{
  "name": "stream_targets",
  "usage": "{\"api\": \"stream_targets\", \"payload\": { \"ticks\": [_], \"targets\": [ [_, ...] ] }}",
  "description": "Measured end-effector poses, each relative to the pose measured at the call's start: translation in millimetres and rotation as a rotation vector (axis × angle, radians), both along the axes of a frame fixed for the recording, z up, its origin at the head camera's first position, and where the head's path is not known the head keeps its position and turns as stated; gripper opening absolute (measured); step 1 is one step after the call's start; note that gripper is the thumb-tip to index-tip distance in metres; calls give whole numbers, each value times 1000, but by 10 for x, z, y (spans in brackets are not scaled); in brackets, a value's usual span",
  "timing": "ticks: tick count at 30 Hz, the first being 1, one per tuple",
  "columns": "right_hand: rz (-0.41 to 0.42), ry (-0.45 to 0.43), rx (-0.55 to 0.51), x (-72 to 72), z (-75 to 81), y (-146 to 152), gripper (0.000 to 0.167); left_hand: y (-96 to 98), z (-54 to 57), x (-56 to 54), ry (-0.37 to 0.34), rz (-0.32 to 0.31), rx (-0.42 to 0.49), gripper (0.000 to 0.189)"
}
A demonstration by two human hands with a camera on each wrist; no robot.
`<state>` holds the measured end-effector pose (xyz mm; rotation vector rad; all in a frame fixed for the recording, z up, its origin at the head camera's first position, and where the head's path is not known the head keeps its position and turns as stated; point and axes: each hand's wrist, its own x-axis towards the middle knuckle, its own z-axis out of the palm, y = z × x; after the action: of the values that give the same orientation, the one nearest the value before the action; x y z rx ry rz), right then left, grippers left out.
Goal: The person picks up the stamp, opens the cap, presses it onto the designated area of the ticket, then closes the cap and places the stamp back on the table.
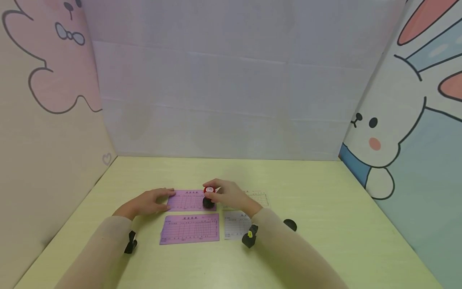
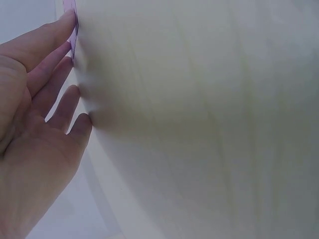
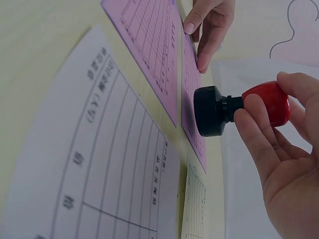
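Observation:
My right hand (image 1: pixel 229 195) holds a rubber stamp (image 3: pixel 209 110) by its red knob, with thumb and fingers round it. The stamp's round black base is over the right end of the far purple form (image 1: pixel 185 200), close to the paper. At the left edge of that same form, my left hand (image 1: pixel 148 202) rests with spread, nearly straight fingers, its fingertips (image 2: pixel 70 22) on the sheet and the table. Nearer to me lies a second purple form (image 1: pixel 190 228), printed with a table grid.
Right of the purple forms lie a white form (image 1: pixel 235 225) and a yellowish form (image 1: pixel 260 198), both partly hidden by my right arm. A round black cap-like disc (image 1: pixel 290 224) sits beyond that forearm. Upright panels with cartoon drawings and a pale back wall (image 1: pixel 223 100) border the table.

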<state>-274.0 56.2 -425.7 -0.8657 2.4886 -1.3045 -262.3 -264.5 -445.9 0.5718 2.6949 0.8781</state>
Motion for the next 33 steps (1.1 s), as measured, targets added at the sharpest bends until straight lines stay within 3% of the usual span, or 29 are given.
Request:
{"api": "stream_targets", "payload": {
  "ticks": [12,23,33],
  "targets": [
    [-21,15,41,12,-18,-67,36,8,27,15,-10,15,-2,56],
    [-44,-35,13,16,-29,-99,35,-1,-3,2,-17,16,6,57],
    [-54,-12,28,28,-64,-128,35,3,4,9,-16,12,4,55]
  ]
}}
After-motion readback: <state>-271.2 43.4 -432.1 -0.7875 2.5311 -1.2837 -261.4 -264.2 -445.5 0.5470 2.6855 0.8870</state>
